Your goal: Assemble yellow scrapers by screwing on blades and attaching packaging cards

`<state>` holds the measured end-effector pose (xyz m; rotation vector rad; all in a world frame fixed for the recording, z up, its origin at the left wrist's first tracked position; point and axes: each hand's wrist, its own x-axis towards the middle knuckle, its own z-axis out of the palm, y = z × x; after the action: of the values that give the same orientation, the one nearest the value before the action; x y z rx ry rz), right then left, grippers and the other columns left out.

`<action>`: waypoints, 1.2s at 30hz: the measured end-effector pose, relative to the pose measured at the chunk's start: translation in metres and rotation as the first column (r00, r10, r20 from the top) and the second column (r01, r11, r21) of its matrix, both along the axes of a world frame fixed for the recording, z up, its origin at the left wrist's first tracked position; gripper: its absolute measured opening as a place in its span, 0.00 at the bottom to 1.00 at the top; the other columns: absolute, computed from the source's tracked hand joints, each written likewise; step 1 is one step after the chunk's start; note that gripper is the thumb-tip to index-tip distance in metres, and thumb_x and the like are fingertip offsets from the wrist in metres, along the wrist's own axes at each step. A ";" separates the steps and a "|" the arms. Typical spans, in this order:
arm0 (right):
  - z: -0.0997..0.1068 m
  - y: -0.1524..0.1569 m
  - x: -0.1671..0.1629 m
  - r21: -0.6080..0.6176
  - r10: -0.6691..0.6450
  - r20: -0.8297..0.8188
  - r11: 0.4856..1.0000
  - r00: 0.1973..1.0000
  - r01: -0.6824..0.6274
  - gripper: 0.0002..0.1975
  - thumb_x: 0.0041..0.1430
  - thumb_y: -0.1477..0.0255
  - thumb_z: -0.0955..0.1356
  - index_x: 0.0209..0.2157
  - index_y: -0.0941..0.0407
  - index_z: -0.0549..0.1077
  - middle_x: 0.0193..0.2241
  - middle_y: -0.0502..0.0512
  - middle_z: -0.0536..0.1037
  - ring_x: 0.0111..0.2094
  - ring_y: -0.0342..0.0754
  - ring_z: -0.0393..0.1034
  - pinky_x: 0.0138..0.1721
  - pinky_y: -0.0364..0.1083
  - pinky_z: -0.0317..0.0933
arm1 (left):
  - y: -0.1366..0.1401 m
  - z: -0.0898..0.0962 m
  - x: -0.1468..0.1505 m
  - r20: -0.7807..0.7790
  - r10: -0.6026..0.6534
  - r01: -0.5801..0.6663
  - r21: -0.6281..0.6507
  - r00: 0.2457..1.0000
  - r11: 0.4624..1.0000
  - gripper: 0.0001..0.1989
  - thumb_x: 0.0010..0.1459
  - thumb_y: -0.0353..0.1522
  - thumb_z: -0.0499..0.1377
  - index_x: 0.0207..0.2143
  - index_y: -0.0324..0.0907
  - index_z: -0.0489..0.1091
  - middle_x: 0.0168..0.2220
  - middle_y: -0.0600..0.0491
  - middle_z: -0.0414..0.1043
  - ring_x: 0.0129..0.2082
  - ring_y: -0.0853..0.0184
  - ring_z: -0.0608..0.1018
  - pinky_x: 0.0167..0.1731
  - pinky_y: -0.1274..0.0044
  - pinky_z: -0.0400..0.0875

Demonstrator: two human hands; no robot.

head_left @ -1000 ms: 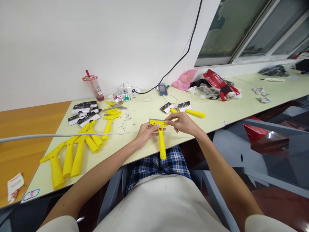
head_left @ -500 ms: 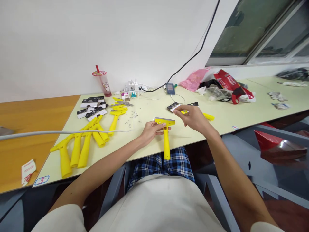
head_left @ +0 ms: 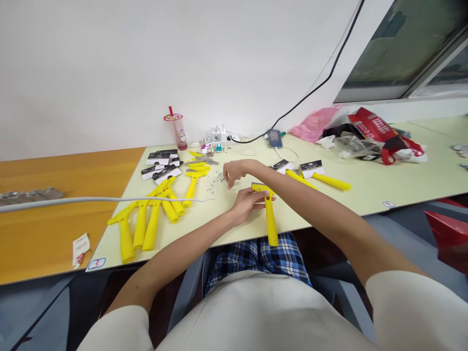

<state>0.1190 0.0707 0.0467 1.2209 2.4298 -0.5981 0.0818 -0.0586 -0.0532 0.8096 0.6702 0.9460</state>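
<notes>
My left hand (head_left: 246,205) holds a yellow scraper (head_left: 271,219) just under its head, the handle pointing down past the table's front edge. A metal blade lies along the top of that head, partly hidden by my right forearm. My right hand (head_left: 236,171) hangs over the table with bent fingers, the fingertips apart and pointing down. Beside them lie small metal screws (head_left: 211,187), scattered on the tabletop. Nothing shows between those fingers. To the left, another yellow scraper (head_left: 192,187) lies near loose metal blades (head_left: 206,160).
Several yellow handles (head_left: 126,239) lie in a row at the left. Behind them are black-and-white cards (head_left: 163,163) and a pink cup (head_left: 178,134). Two carded scrapers (head_left: 331,181) rest at right. A white cable (head_left: 109,199) crosses at left. Bags (head_left: 376,131) lie farther right.
My right hand has swung left from the right of the scraper to beside the screws. My left hand still grips the scraper. The view has shifted, moving the table contents rightward in frame.
</notes>
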 end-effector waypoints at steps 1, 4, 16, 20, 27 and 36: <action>-0.005 0.004 -0.003 -0.017 0.006 0.010 1.000 1.000 -0.005 0.19 0.49 0.65 0.81 0.41 0.59 0.83 0.30 0.56 0.81 0.32 0.50 0.72 0.34 0.47 0.65 | 0.000 -0.001 0.001 0.003 0.000 0.000 -0.004 1.000 1.000 0.17 0.52 0.35 0.78 0.39 0.34 0.79 0.43 0.36 0.85 0.48 0.48 0.88 0.53 0.59 0.78; -0.016 0.010 -0.005 -0.044 0.015 0.043 0.999 0.999 -0.013 0.20 0.45 0.65 0.82 0.39 0.60 0.83 0.31 0.57 0.81 0.33 0.51 0.73 0.36 0.48 0.66 | 0.001 -0.004 0.002 0.014 -0.007 0.007 -0.005 1.000 1.000 0.18 0.50 0.36 0.79 0.38 0.35 0.79 0.40 0.38 0.85 0.45 0.49 0.88 0.52 0.59 0.79; -0.021 0.008 -0.003 -0.026 0.040 0.042 0.999 0.998 -0.039 0.14 0.50 0.70 0.78 0.40 0.60 0.82 0.31 0.56 0.80 0.30 0.48 0.69 0.33 0.47 0.63 | 0.003 -0.006 0.002 0.005 -0.030 0.030 0.017 1.000 0.999 0.23 0.47 0.39 0.81 0.39 0.34 0.81 0.42 0.35 0.85 0.47 0.46 0.87 0.53 0.58 0.78; -0.013 0.003 0.001 0.075 0.042 0.014 0.996 0.999 -0.043 0.09 0.53 0.73 0.74 0.37 0.59 0.81 0.26 0.53 0.77 0.28 0.48 0.67 0.31 0.46 0.59 | 0.003 -0.006 0.002 0.015 -0.020 0.020 0.012 1.000 1.000 0.19 0.50 0.37 0.79 0.39 0.35 0.80 0.44 0.36 0.85 0.48 0.47 0.87 0.53 0.59 0.79; 0.023 -0.035 0.069 0.396 0.024 -0.172 0.917 0.985 0.046 0.06 0.61 0.76 0.69 0.36 0.57 0.80 0.36 0.60 0.83 0.37 0.53 0.73 0.38 0.48 0.59 | 0.004 0.001 0.000 0.026 0.061 -0.060 -0.026 0.998 0.998 0.11 0.57 0.30 0.74 0.41 0.33 0.81 0.51 0.32 0.83 0.46 0.50 0.88 0.47 0.64 0.82; -0.010 -0.100 0.157 0.501 0.015 -0.440 0.834 0.898 0.231 0.05 0.68 0.75 0.69 0.38 0.57 0.79 0.41 0.59 0.82 0.38 0.50 0.74 0.42 0.46 0.61 | 0.006 0.003 -0.002 0.051 0.139 -0.138 -0.028 0.989 0.990 0.12 0.57 0.29 0.74 0.43 0.34 0.80 0.50 0.36 0.84 0.47 0.52 0.88 0.50 0.65 0.83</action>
<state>0.2760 -0.0289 0.0363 1.5945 3.0578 -0.2083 0.0797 -0.0522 -0.0502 0.7213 0.6976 1.0798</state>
